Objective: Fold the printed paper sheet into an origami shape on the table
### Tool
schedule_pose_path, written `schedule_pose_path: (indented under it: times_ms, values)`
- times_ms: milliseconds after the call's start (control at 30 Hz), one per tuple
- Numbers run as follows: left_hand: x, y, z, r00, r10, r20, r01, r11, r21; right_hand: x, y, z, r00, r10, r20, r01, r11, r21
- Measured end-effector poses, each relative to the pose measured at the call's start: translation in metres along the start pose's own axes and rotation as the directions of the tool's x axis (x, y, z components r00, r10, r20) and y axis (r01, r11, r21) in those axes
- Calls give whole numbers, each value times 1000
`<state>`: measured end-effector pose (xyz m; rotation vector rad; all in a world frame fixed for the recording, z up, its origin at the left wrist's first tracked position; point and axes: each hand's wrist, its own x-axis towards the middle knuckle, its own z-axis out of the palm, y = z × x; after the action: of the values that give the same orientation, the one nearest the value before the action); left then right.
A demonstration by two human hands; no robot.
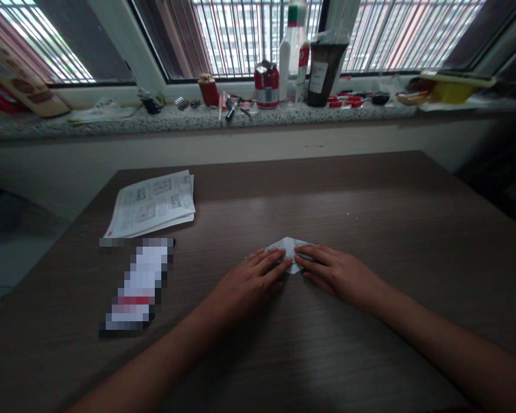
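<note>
A small folded sheet of paper [289, 245] lies on the dark wooden table between my hands, its top edge coming to a low point. My left hand [258, 278] rests with stretched fingers on the left part of the paper. From the other side, my right hand [337, 269] lays its extended fingers flat over the right part. Both sets of fingertips almost meet at the paper's middle. Much of the paper is hidden beneath the fingers.
On the table [370, 355], printed sheets [152, 203] lie at the back left, with a pixelated phone [137, 287] in front of them. Along the granite windowsill [176, 122] stand a red can [266, 86], a clear-white bottle [291, 63], a dark pouch [322, 71] and a yellow container [451, 90].
</note>
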<state>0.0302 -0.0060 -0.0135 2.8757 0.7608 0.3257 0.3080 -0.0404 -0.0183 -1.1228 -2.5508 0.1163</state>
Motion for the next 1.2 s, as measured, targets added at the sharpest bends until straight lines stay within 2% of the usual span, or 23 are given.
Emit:
schedule_pose_path:
  times_ms: [333,467,600,833,1200]
  values:
    - [0,-4,-3,1000,5,21,-4,998,-65,3,-2,-4,999,36,15,-36,998,56]
    - [1,-4,-5,1000,1,26,1,998,-68,3,0,-6,998,60,28,-63,990,124]
    - [2,-6,-7,1000,-23,6,23,990,-143,1,3,-4,995,99,9,-99,976,192]
    - [-1,-11,-5,999,47,25,-44,993,-107,1,4,-6,998,56,-21,-51,977,206]
    - [1,-9,-8,999,50,10,-48,990,-130,8,-1,-4,996,48,-78,-33,982,185]
